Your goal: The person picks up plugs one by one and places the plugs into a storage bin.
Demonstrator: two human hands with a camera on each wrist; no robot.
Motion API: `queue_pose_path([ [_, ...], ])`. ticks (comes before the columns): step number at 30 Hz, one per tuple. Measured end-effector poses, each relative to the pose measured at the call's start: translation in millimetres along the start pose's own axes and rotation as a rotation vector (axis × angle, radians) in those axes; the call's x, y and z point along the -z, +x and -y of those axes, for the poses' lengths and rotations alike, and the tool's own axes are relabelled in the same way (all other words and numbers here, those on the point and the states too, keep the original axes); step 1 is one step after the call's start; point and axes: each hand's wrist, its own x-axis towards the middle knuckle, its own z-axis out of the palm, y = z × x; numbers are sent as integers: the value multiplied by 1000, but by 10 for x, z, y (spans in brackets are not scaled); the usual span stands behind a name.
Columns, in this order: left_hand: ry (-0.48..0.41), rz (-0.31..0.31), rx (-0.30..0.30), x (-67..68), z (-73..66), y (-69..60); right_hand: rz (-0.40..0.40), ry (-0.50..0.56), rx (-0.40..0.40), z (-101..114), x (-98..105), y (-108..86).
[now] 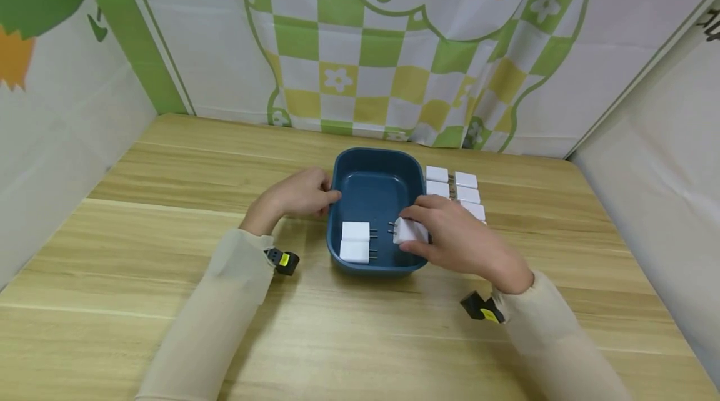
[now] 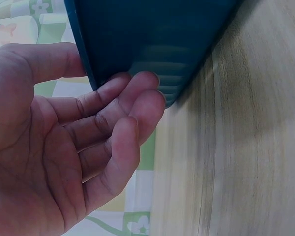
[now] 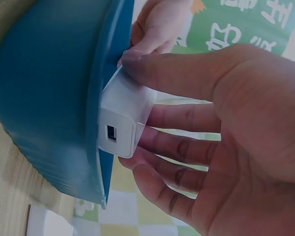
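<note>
A blue plastic bin point(image 1: 378, 271) stands on the wooden table. At its left wall my left hand point(image 1: 300, 193) holds the rim, the thumb over the edge and bent fingers against the outside, as the left wrist view shows. My right hand point(image 1: 458, 235) pinches a white USB charger point(image 1: 409, 230) between thumb and fingers, over the bin's right wall. The charger's prongs point left; its USB port point(image 3: 111, 132) faces the right wrist camera. Inside the bin, two white chargers point(image 1: 355, 242) lie side by side at the near left, prongs to the right.
Right of the bin, more white chargers point(image 1: 467, 187) lie in two columns on the table point(image 1: 394, 338), partly hidden by my right hand. A checked green and yellow curtain point(image 1: 360, 70) hangs along the table's back edge. White cloth walls stand at both sides.
</note>
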Motion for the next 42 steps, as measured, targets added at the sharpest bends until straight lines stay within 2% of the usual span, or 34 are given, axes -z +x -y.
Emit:
queue_pose_path([
  [11,-3,-10,-4,-7,7,0,84,-22,36,11,-37,104],
  [20,2,-18,-9,-9,16,-2,209,-26,51,27,-70,196],
  [35,3,-14,-4,-14,19,4,303,-45,62,28,-150,283],
  [42,0,-11,-3,-23,20,19,364,-33,34,39,-161,319],
])
